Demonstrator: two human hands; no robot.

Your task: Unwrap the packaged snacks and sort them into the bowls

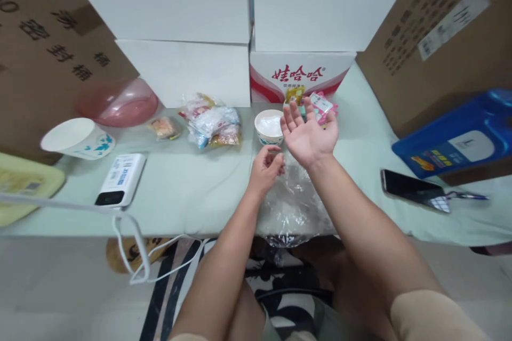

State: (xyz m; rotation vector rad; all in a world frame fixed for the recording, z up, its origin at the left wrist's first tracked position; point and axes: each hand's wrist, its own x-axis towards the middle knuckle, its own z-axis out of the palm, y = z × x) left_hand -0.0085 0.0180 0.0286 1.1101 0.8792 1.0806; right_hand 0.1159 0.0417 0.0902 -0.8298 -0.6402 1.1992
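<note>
The right hand (310,136) spreads wide beside the white bowl (264,138), its contents unclear; the left hand (267,169) curls, grip uncertain.

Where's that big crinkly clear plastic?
In the head view, the clear plastic lies just right of centre on the table, between the left hand and right forearm.

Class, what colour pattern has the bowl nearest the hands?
Blue; the bowl shows best in the head view.

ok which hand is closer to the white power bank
Left. The left hand is off to the right of the white power bank, apart from it; the right hand is farther right, palm open, beside the bowl.
</note>
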